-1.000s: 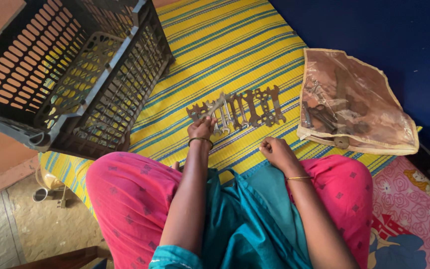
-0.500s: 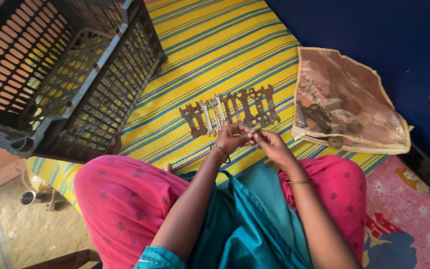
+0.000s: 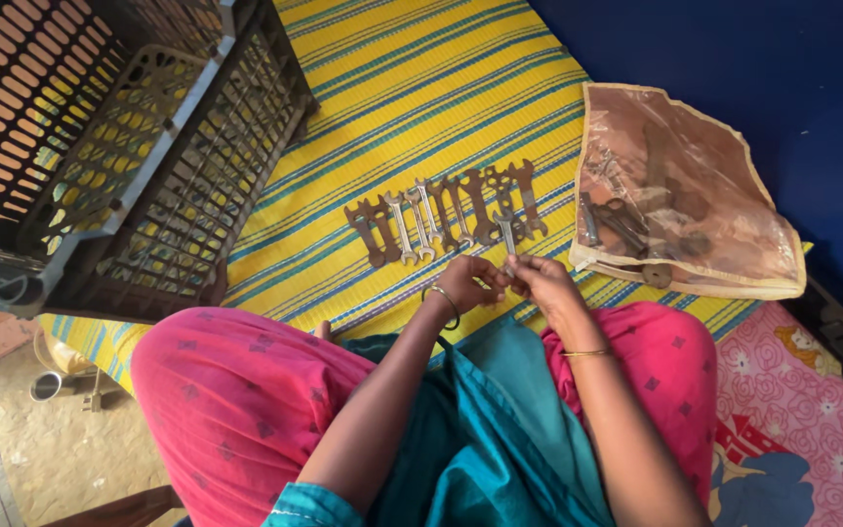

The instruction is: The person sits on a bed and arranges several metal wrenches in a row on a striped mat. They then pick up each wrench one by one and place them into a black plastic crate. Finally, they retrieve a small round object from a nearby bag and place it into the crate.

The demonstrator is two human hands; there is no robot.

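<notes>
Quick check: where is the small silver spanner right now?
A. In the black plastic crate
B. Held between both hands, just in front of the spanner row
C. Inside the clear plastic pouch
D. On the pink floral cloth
B: the small silver spanner is pinched between the left hand and right hand, close to the row of rusty spanners on the yellow striped mat.

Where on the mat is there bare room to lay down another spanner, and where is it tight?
Bare mat lies beyond the row of spanners, between the black crate and the clear pouch. A smaller bare strip runs left of the row toward the crate. It is tight between the row and both hands, left hand and right hand, which pinch a small spanner.
</notes>
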